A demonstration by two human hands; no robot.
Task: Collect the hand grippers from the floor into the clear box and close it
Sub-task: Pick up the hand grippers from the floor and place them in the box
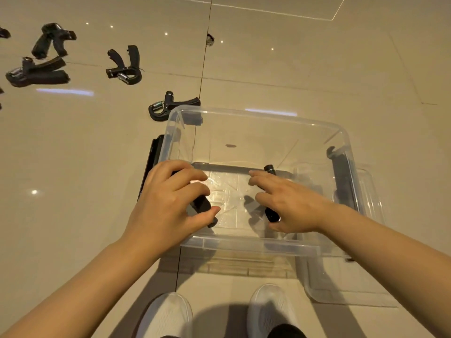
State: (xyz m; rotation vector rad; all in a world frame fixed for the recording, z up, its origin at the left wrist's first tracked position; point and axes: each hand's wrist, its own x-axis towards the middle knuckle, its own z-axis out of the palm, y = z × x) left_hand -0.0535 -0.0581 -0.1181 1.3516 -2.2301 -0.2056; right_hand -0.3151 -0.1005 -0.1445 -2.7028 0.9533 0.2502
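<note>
— Start at the feet. What was nearest?

— Two white shoes (166, 315), then the clear box (246, 246) on the floor in front of them, lid off. The clear lid (346, 284) lay at its right side, partly under it.

— And the hands?

— Both were down inside the box. The left hand (163, 206) was curled round a black gripper handle (201, 206), fingers over it, thumb under. The right hand (292, 206) was looser, fingers spread across a second black handle (271, 191); whether it truly held it or merely lay on it, I could not tell. Each handle ran roughly front to back along the box floor.

— So what did the next reach turn on?

— On the left, I'd judge. The nearest hand gripper (170, 106) lay just beyond the box's far left corner, touching or nearly touching the wall, its long axis running left to right. Three more sat farther off to the left: one (124, 65), another (36, 73) and the last (52, 39). The left hand was the nearer to all.

— The ground?

— Glossy beige tile floor (305, 64), reflective, with a chipped spot (210, 39) on a seam beyond.
</note>
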